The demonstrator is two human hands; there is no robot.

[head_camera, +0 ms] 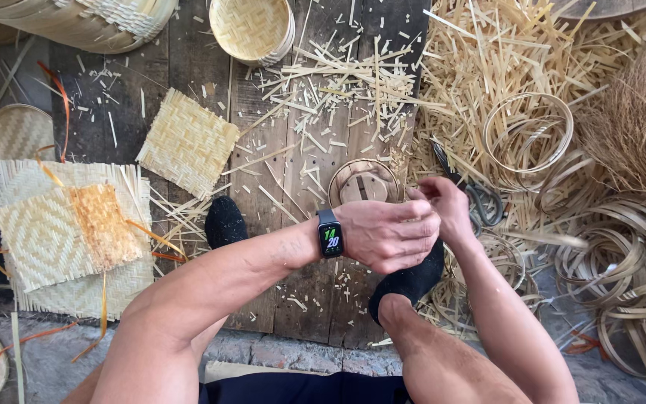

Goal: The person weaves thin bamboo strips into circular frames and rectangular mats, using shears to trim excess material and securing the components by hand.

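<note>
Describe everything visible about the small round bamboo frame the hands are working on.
The round bamboo frame is a pale ring of bent strip with flat slats crossing inside. It lies on the dark wooden boards among offcuts, just beyond the left hand and right hand, which cover its near edge. Whether they grip it is hidden.

Woven mat (188,142) pale straw, plain checker weave; stacked mats (46,239) cream with diamond pattern, one orange-brown patch (104,224) on top. Socks (226,222) black, watch (330,238) black with green digits, shorts (300,389) dark navy. Strip offcuts (338,90) and coiled hoops (528,131) pale yellow, boards (308,299) weathered grey-brown, brush (641,120) tan
</note>
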